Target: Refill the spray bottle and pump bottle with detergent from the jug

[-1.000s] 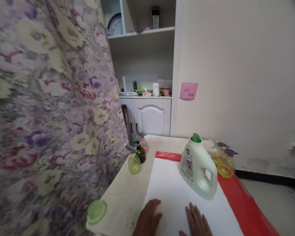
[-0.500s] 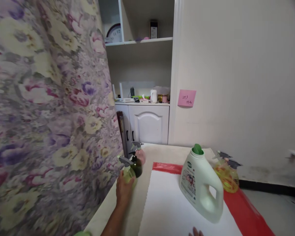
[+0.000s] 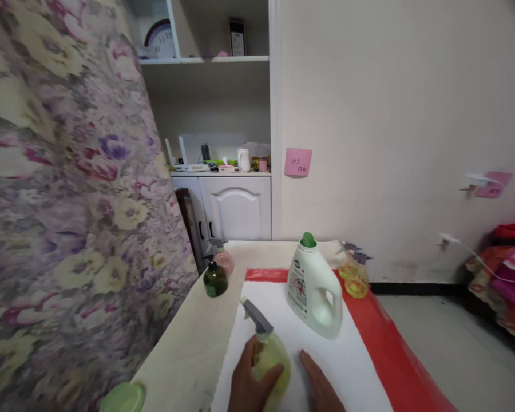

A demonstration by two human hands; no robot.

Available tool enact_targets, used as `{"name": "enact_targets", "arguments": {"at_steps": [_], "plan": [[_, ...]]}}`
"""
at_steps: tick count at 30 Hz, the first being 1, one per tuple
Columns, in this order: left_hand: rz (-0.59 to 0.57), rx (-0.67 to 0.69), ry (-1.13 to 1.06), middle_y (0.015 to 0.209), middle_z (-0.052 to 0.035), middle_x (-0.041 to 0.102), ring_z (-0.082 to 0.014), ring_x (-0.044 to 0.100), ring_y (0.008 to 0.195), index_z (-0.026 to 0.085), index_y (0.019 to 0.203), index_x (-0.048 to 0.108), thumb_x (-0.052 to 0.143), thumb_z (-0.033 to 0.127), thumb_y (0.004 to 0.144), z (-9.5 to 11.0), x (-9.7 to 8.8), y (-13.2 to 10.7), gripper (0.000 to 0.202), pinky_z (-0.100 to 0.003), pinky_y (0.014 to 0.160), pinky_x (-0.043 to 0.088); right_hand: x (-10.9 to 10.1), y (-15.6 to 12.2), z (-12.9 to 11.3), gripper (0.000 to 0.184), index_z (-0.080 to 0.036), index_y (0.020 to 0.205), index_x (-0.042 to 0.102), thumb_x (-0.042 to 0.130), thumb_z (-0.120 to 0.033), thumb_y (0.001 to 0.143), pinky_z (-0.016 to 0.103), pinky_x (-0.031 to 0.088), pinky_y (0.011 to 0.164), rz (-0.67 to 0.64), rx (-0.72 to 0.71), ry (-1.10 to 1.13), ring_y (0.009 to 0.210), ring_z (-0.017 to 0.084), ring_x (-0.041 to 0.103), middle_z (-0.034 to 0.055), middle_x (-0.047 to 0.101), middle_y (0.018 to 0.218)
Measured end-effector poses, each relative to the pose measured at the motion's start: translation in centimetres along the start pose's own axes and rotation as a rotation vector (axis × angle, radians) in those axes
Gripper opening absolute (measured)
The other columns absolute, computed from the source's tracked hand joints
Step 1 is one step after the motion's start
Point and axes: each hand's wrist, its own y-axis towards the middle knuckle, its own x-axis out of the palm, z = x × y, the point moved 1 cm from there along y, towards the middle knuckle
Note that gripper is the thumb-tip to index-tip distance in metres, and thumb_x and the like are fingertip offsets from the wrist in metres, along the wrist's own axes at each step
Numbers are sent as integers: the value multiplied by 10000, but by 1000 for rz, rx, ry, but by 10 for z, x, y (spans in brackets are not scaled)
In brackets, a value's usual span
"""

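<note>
My left hand [image 3: 254,375] is wrapped round a yellow-green spray bottle [image 3: 277,353] with a grey trigger head, over the white sheet at the front of the table. Just to the right of it, my right hand [image 3: 320,380] is stretched out with nothing in it, its fingertips near the bottle but apart. Beyond both hands a large pale green jug [image 3: 315,289] stands upright on the white sheet [image 3: 257,297], a green piece in its mouth. At the table's left edge are a dark green pump bottle [image 3: 216,280] and a pink spray bottle [image 3: 224,260].
Yellow spray bottles [image 3: 356,283] stand on the red cloth [image 3: 386,332] at the right edge. A light green lid or bowl [image 3: 122,397] lies at the front left. A flowered curtain [image 3: 68,229] hangs on the left; a white cabinet [image 3: 240,209] stands behind.
My left hand has brought the yellow-green spray bottle from the table's left side onto the near white sheet area. My right hand has come further into view. The camera has turned right.
</note>
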Motion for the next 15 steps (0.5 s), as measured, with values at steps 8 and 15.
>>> {"name": "enact_targets", "arguments": {"at_steps": [8, 15], "plan": [[-148, 189, 57, 1247, -91, 645, -285, 605, 1167, 231, 1239, 506, 640, 279, 671, 26, 46, -42, 585, -414, 990, 506, -24, -1, -30, 747, -221, 1365, 378, 624, -328, 668, 384, 543, 934, -20, 263, 221, 1135, 293, 644, 109, 639, 1290], [-258, 178, -100, 1474, -99, 479, -282, 408, 1376, 200, 1381, 440, 542, 451, 820, 39, 28, -35, 624, -463, 1160, 309, -33, 3, -24, 738, -214, 1308, 361, 671, -306, 643, 387, 482, 1001, -53, 65, 417, 1164, 272, 596, 108, 613, 1263]]}}
